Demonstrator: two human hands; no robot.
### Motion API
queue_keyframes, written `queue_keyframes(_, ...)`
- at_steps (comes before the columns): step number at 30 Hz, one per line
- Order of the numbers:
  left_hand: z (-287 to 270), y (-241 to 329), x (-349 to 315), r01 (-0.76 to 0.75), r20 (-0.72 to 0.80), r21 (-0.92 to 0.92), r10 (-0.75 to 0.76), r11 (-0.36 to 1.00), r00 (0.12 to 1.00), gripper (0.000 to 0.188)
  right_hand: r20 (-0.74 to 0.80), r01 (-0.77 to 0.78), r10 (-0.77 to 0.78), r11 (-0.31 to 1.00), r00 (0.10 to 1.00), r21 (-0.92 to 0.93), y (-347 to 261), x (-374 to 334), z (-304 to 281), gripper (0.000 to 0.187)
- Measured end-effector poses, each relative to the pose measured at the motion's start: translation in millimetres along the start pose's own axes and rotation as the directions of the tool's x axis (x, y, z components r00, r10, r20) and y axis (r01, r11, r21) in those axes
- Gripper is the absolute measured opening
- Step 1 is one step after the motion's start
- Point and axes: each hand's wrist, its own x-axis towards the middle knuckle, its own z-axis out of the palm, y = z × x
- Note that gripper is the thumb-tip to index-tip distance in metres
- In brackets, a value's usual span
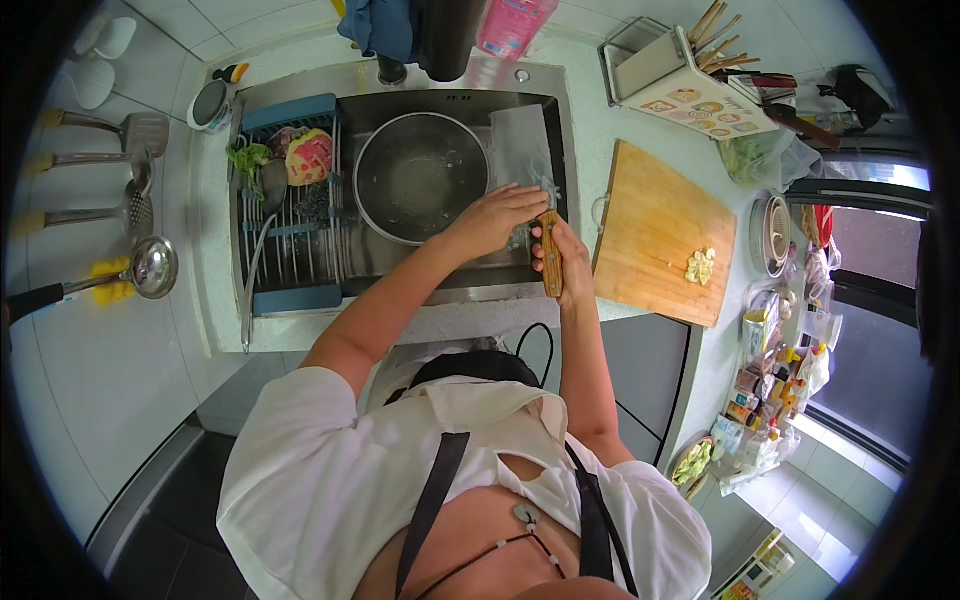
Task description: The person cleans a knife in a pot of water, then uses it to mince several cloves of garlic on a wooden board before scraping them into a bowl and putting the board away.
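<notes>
Over the sink point(300, 88), beside the round pot point(420, 178): big flat knife point(525, 150), wide grey blade, brown wooden handle. Blade's near end partly hidden. Right hand point(560, 255) wrapped around handle. Left hand point(495, 215) flat, fingers on blade.

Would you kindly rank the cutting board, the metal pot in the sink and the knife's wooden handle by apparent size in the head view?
1. cutting board
2. metal pot, nearly as large
3. wooden handle, smallest

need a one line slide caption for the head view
Over a steel sink, the right hand grips a cleaver's wooden handle while the left hand touches its blade.
</notes>
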Motion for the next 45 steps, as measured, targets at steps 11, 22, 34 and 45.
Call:
queue_keyframes(11, -9.4, 2.6, 5.8, -0.138, 0.092, 0.225, 0.12, 0.965, 0.989, 0.054, 0.014, -0.035, 0.035, 0.999, 0.999, 0.017, -11.4, -9.3, 0.1, 0.037)
queue_keyframes(22, -7.6, -115.5, -32.1, 0.371, -0.275, 0.297, -0.294, 0.88, 0.915, 0.05, 0.01, -0.12, 0.121, 0.988, 0.993, -0.092, 1.4, -21.3, -4.3, 0.037)
queue_keyframes(34, 29.7, -191.8, -112.5, 0.564, 0.056, -0.826, -0.996, -0.008, 0.067, 0.033, -0.023, -0.117, 0.116, 0.99, 0.993, -0.072, 3.2, -26.4, -13.1, 0.04)
queue_keyframes(45, 6.5, -13.2, 14.3, 0.051, 0.116, -0.992, -0.69, -0.114, 0.714, 0.032, 0.024, -0.121, 0.124, 0.989, 0.992, -0.081, 8.9, -15.3, -1.9, 0.04)
